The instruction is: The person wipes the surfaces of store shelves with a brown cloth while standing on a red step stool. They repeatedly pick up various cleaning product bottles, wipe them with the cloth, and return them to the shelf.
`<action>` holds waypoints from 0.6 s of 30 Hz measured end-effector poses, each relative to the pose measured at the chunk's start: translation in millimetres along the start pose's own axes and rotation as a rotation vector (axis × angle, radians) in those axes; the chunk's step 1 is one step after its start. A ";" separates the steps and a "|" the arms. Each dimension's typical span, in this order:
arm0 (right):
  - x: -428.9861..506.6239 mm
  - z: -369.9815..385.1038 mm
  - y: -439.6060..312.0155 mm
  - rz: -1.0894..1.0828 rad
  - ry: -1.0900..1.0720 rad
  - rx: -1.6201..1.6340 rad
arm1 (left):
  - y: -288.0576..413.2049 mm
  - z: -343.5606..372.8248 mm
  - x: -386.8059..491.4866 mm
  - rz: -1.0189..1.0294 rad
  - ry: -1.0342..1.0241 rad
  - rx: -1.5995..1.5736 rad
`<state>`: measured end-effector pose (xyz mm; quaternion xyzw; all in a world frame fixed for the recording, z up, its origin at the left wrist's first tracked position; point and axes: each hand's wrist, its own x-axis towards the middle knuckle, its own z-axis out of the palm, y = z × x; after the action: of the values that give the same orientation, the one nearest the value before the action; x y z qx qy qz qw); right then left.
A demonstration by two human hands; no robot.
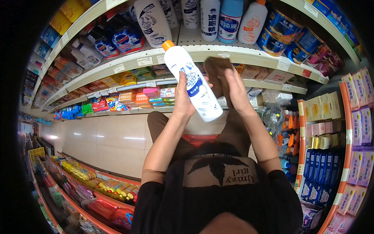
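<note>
My left hand (184, 101) is wrapped around a white plastic bottle of toilet cleaner (201, 93) with an orange cap and a blue printed label. The bottle leans to the left, cap end up, in front of the shelf. In my right hand (237, 92) is a brown cloth (216, 68), bunched and slightly blurred, just to the right of the bottle. Whether the cloth touches the bottle I cannot tell. Behind them, similar white bottles (153, 23) stand on the perforated metal shelf (191, 39).
Blue bottle (230, 25) and stacked blue tins (282, 26) share that shelf. Boxed goods (127, 98) fill lower shelves. A side rack (301, 146) stands close on my right. Behind me, a shelf holds yellow bottles (79, 169). A red seat (201, 139) shows between my legs.
</note>
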<state>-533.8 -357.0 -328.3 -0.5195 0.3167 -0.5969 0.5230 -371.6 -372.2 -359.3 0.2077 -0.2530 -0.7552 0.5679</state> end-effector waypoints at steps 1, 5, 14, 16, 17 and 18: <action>11.1 3.5 -1.9 -0.092 0.098 -0.485 | -3.5 1.9 -0.2 -0.012 -0.004 0.019; 5.0 13.1 -3.4 -0.308 -0.044 -0.956 | -9.8 5.9 -1.0 0.084 0.045 -0.004; -75.7 -1.3 13.7 -0.074 -0.112 -1.012 | 6.9 -28.3 5.3 0.017 0.050 0.022; -74.6 -8.2 9.1 0.089 -0.112 -0.888 | 3.4 -30.2 4.3 -0.002 0.036 0.003; -65.2 -10.6 6.4 -0.021 -0.053 -0.891 | 1.0 -29.4 3.2 -0.031 0.055 -0.004; -57.0 -11.4 1.2 -0.140 -0.041 -0.873 | -4.8 -25.9 2.3 -0.025 0.064 -0.043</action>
<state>-549.2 -304.8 -348.8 -0.7236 0.4929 -0.4307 0.2191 -360.2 -377.1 -382.7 0.2225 -0.2158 -0.7605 0.5706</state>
